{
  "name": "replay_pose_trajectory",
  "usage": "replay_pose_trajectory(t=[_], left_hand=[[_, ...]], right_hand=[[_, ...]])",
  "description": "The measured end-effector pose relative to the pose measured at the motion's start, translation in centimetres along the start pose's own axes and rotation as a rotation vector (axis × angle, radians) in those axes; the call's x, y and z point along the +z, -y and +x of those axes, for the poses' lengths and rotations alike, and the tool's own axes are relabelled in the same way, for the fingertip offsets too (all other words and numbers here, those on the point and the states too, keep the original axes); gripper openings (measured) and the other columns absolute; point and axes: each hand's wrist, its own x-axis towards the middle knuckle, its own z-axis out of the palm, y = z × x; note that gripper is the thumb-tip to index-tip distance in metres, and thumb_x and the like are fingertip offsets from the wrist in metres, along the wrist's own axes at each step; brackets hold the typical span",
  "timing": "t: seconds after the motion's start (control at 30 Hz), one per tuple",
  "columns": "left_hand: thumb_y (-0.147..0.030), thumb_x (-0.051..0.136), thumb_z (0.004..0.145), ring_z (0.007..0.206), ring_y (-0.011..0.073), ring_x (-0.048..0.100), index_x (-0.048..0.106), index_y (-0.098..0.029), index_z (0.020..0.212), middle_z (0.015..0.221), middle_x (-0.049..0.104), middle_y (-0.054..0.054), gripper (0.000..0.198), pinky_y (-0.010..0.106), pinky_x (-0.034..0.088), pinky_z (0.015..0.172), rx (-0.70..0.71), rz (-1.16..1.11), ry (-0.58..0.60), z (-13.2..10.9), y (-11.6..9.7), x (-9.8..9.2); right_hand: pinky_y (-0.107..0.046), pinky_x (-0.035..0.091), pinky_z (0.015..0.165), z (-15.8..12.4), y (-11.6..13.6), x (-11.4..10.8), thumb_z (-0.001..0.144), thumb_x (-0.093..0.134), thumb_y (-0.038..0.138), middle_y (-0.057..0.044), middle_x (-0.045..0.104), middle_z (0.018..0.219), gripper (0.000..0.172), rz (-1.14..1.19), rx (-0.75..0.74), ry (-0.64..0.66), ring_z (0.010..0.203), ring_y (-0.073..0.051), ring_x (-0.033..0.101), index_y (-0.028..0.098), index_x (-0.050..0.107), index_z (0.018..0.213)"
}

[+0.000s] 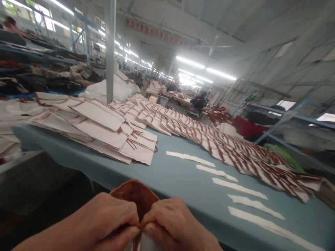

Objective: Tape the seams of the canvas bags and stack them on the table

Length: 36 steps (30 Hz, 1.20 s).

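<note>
Low in the head view, both hands meet and pinch the edge of a brown fabric piece (140, 195), which bulges up behind the fingers. My left hand (104, 219) grips it from the left, thumb and bent fingers pressed together. From the right, my right hand (175, 223) pinches the same edge, its fingertips almost touching those of the left. Something whitish shows below the pinch, mostly hidden by the hands. Just beyond lies a table with a blue-green cover (180, 174).
Cream panels with brown trim (104, 122) are stacked on the table's left. A long overlapping row of similar panels (199, 129) runs along the far side to the right. Several white strips (240, 188) lie nearer. A grey post (109, 52) rises behind the stack. A person (199, 101) sits farther back.
</note>
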Motion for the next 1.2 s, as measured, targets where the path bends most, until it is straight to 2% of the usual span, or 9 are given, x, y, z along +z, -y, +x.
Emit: replay_pose_trajectory(t=[0.1,0.2,0.37,0.53,0.63,0.73,0.93,1.1,1.2], left_hand=[[-0.039,0.062,0.116,0.078,0.0145,0.069,0.073,-0.03,0.09,0.085,0.079,-0.006,0.03,0.023,0.048,0.078,-0.027,-0.033,0.059,0.1,0.6,0.6],[-0.042,0.062,0.117,0.078,0.0149,0.067,0.074,-0.03,0.091,0.084,0.078,-0.006,0.031,0.024,0.046,0.076,-0.047,-0.041,0.055,0.1,1.1,1.0],[-0.038,0.059,0.118,0.074,0.0153,0.066,0.07,-0.029,0.089,0.081,0.077,-0.005,0.032,0.027,0.043,0.071,0.039,-0.026,0.002,0.8,0.9,1.7],[-0.033,0.052,0.118,0.063,0.0141,0.063,0.06,-0.027,0.085,0.073,0.07,-0.006,0.035,0.03,0.039,0.061,0.15,-0.033,-0.059,2.5,0.0,1.8],[-0.033,0.063,0.109,0.066,0.014,0.062,0.061,-0.026,0.08,0.073,0.069,-0.006,0.03,0.027,0.04,0.061,0.043,-0.105,0.021,2.8,-0.1,0.8],[-0.043,0.069,0.103,0.069,0.016,0.061,0.066,-0.026,0.082,0.077,0.07,-0.005,0.027,0.024,0.044,0.061,-0.115,-0.217,0.052,2.3,0.9,0.0],[-0.065,0.035,0.119,0.089,0.0237,0.067,0.079,-0.026,0.106,0.098,0.078,0.002,0.06,0.03,0.061,0.081,-0.271,-0.412,-0.008,1.0,3.9,1.3],[-0.083,0.016,0.115,0.085,0.0246,0.062,0.076,-0.023,0.101,0.093,0.073,0.004,0.087,0.036,0.06,0.083,-0.258,-0.549,0.049,2.4,4.1,1.8],[-0.098,0.012,0.107,0.081,0.0242,0.059,0.072,-0.022,0.09,0.087,0.07,0.004,0.098,0.035,0.056,0.08,-0.221,-0.608,0.055,4.1,3.7,1.8]], right_hand=[[-0.026,0.045,0.062,-0.6,-0.6,0.1,0.127,0.045,0.05,-0.002,0.077,0.071,0.056,0.102,0.058,-0.015,0.059,-0.014,0.063,0.021,0.072,0.087],[-0.025,0.044,0.06,-1.0,-0.8,-0.4,0.121,0.053,0.062,-0.003,0.075,0.072,0.061,0.262,0.234,0.062,0.061,-0.014,0.062,0.02,0.075,0.083],[-0.022,0.046,0.065,-0.5,-0.2,-1.5,0.114,0.06,0.073,-0.002,0.073,0.082,0.062,0.506,0.482,0.139,0.07,-0.013,0.061,0.017,0.08,0.096],[-0.024,0.03,0.056,0.6,0.0,-1.0,0.113,0.064,0.065,0.006,0.047,0.065,0.062,0.379,0.55,0.205,0.061,-0.01,0.044,0.02,0.057,0.071],[-0.024,0.028,0.053,1.0,-0.2,-0.6,0.112,0.066,0.063,0.008,0.042,0.062,0.061,0.44,0.555,0.246,0.057,-0.009,0.04,0.022,0.05,0.07],[-0.024,0.031,0.056,1.2,0.0,-0.7,0.111,0.062,0.047,0.006,0.046,0.065,0.048,0.409,0.541,0.183,0.059,-0.01,0.043,0.023,0.049,0.071],[-0.026,0.037,0.06,1.0,0.6,-1.1,0.116,0.053,0.046,0.004,0.053,0.067,0.049,0.289,0.421,0.075,0.061,-0.012,0.048,0.026,0.043,0.073],[-0.029,0.041,0.065,0.1,-0.8,-1.2,0.125,0.041,0.046,0.0,0.063,0.067,0.055,0.016,0.245,0.109,0.062,-0.014,0.053,0.024,0.056,0.077],[-0.029,0.04,0.066,-0.3,-1.2,-1.8,0.128,0.035,0.05,-0.001,0.065,0.067,0.062,-0.045,0.24,0.131,0.063,-0.015,0.055,0.023,0.06,0.078]])
